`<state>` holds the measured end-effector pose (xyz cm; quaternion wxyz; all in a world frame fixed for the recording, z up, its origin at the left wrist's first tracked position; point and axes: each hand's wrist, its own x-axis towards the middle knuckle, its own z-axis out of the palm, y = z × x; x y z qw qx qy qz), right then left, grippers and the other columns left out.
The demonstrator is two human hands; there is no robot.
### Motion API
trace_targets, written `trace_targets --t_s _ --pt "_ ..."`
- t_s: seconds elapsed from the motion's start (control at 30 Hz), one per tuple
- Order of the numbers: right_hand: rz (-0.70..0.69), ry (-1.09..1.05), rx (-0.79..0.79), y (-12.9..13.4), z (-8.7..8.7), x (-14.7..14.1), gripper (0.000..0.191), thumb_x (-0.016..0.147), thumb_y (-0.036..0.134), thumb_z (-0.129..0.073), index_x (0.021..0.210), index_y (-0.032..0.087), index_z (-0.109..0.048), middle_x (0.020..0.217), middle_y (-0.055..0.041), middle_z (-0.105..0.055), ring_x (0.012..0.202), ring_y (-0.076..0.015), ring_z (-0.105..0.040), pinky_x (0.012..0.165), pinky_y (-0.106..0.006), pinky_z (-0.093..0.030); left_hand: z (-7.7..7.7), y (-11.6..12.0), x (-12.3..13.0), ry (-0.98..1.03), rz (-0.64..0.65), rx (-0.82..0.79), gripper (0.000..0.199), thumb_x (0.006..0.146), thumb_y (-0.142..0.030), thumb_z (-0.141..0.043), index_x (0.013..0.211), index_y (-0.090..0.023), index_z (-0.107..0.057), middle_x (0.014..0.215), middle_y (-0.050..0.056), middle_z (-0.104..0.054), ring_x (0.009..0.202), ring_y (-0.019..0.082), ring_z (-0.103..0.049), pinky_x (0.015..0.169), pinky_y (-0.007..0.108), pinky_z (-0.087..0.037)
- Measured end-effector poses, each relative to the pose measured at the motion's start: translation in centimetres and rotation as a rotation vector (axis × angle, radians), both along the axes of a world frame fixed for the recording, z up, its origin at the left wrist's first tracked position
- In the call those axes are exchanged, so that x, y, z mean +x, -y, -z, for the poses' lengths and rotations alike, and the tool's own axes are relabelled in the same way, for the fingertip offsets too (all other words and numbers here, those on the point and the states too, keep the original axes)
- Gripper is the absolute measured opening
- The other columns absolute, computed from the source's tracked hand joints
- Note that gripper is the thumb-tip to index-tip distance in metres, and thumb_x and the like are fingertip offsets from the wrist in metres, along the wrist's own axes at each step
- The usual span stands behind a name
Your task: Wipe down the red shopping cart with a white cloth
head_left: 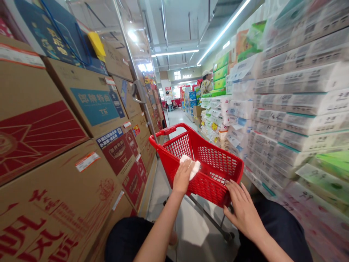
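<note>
In front of me stands a red plastic shopping cart (212, 185) with a perforated basket, on a grey metal frame with wheels. My left hand (183, 175) presses a crumpled white cloth or tissue (194, 170) against the basket's near rim, its fingers bent over it. At the basket's near right corner rests my right hand (241, 203), fingers stretched out and touching the red plastic, with nothing held. The basket's visible inside shows only its red floor and walls.
Stacked cardboard cartons (100, 98) line the left side, close to the cart. Piled packs of tissue paper (294, 105) rise on the right. A metal pole (131, 54) stands by the cartons. Farther down the aisle (177, 117) a person (168, 99) sits on a stool.
</note>
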<state>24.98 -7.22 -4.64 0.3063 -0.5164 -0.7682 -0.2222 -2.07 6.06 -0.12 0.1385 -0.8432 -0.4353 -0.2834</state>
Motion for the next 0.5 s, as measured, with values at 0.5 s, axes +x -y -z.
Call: trace_targets --t_s 0.5 --pt "-0.064 0.086 -0.027 1.2 -1.7 2.2 0.061 0.086 0.025 -0.054 0.146 0.014 -0.044 0.145 -0.015 -0.058 0.136 -0.0272 -0.052 0.125 -0.055 -0.016 0.7 4.1 4.7 -0.155 0.25 0.05 0.047 0.107 -0.021 -0.038 0.153 -0.027 -0.042 0.158 0.002 -0.046 0.148 0.015 -0.039 0.127 0.04 -0.027"
